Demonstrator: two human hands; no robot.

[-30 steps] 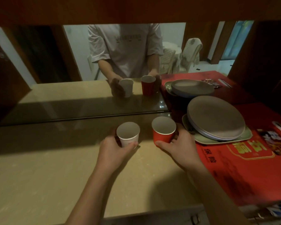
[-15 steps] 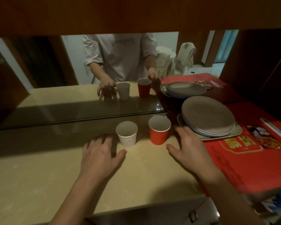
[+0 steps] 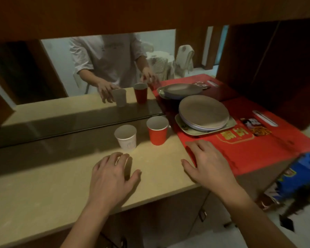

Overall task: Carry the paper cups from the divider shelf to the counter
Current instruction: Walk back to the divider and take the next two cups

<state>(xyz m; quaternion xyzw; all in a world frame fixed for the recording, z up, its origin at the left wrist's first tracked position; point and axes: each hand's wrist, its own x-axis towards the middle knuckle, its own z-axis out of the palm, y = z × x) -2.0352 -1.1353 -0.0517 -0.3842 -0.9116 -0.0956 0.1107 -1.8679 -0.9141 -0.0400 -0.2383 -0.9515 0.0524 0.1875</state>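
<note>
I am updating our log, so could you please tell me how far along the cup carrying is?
Done: the white cup and the red cup stand upright, side by side, on the beige counter. In hand: nothing; the left hand and right hand are open, touching neither cup. Left: apparently nothing, since the only other cups in view are reflections in the mirror.

Left hand [image 3: 111,174] and right hand [image 3: 208,164] are bare, and the mirror [image 3: 55,72] shows a pale short-sleeved T-shirt [image 3: 107,58] with chest lettering.
</note>
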